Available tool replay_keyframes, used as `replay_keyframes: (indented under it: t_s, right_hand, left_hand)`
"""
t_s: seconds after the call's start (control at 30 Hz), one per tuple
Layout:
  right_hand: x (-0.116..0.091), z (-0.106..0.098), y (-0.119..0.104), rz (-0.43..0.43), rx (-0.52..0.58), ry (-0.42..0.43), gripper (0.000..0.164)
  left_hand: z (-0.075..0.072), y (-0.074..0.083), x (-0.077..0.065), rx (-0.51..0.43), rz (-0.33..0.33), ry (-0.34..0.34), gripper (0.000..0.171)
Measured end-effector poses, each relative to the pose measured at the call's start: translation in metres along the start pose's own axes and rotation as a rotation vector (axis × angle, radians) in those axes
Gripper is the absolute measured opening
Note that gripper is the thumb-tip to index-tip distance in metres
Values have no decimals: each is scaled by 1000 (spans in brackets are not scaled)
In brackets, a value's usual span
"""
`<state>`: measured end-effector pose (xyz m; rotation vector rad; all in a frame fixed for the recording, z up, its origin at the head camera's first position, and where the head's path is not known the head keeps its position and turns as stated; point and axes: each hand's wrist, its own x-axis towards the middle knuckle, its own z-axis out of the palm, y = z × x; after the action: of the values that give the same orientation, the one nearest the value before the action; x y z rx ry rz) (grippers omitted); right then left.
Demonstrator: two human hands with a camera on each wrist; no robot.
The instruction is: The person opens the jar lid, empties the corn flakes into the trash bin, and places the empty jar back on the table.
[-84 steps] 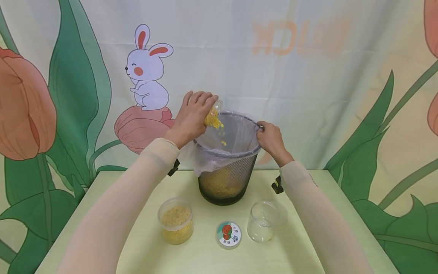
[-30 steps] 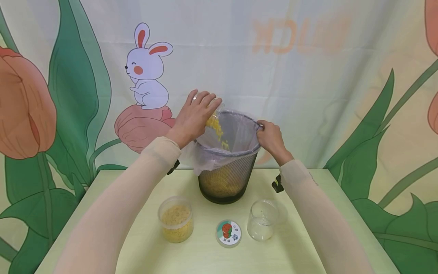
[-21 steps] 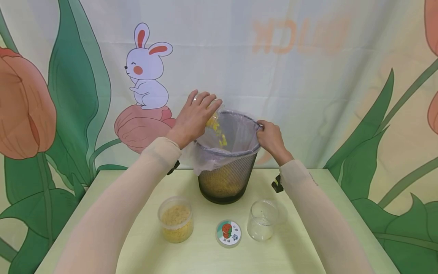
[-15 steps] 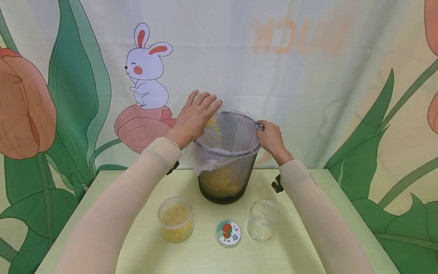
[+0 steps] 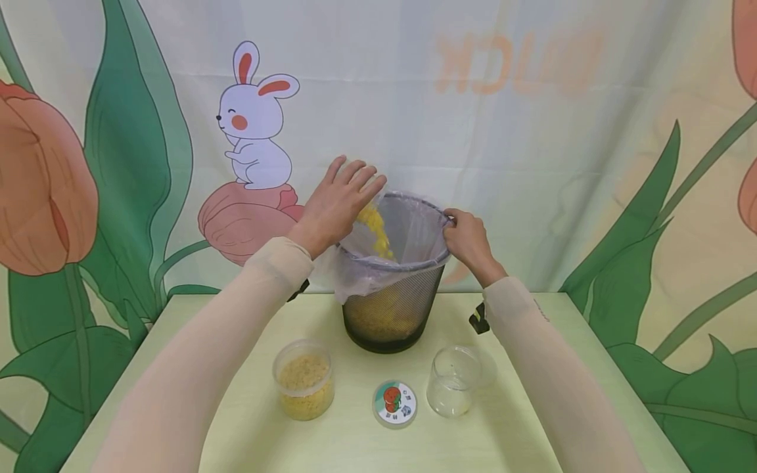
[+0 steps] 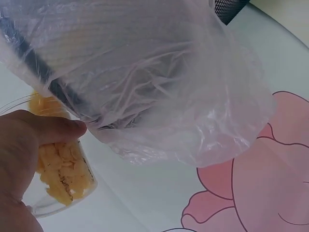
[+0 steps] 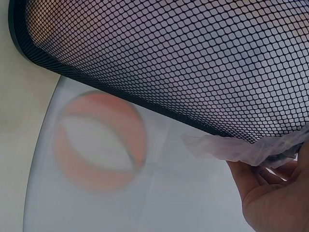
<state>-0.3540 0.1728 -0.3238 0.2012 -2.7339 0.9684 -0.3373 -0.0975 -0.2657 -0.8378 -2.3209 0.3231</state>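
Observation:
My left hand grips a clear jar, tilted over the left side of the bin's rim. Yellow flakes pour from it into the black mesh wastebasket, which is lined with a thin, translucent plastic bag. In the head view the hand hides most of the jar; the left wrist view shows flakes still inside it and the thumb across its side. On the right, my right hand pinches the rim and the bag's edge. A yellow mass shows through the lower mesh.
On the pale table stand a tub of yellow crumbs at left and an empty clear jar at right. Between them lies a round lid with a tomato picture. A printed curtain hangs close behind.
My left hand has tipped the jar further, and the trickle of flakes has become a thicker stream. The right hand, the bin and the things on the table have stayed put.

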Motion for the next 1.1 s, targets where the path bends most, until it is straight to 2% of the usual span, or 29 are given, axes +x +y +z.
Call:
replay_keyframes:
  t_s: [0.33,1.1]
  right_hand:
    - [-1,0,0,3,0,-3,50]
    - [0,1,0,4,-9,20,48]
  left_hand:
    - [-1,0,0,53,8,-33,72]
    - [-3,0,2,120,64,-32,66]
